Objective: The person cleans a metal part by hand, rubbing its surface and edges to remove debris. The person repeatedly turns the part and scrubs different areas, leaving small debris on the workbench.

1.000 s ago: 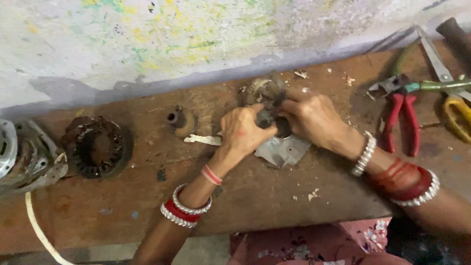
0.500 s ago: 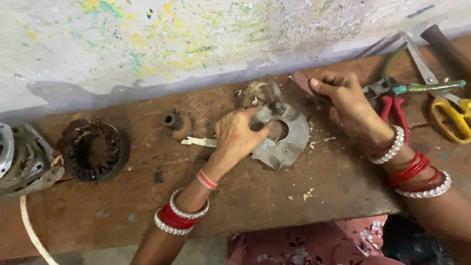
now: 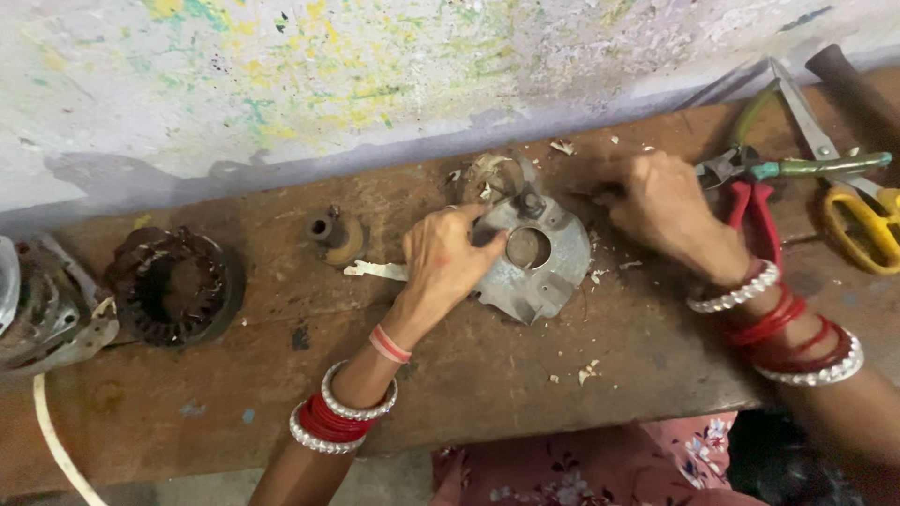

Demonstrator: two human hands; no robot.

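The left hand [image 3: 445, 255] presses its fingers on the round metal plate [image 3: 534, 258], holding its left edge. The right hand [image 3: 661, 201], curled, knuckles up, rests on the wooden bench [image 3: 487, 375] just right of the plate; I cannot tell what it grips.

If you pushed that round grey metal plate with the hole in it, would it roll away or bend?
The metal plate lies flat on the wooden bench, so it would probably slide, not roll. It looks like thick cast metal, likely stiff and heavy. The left hand rests on it.
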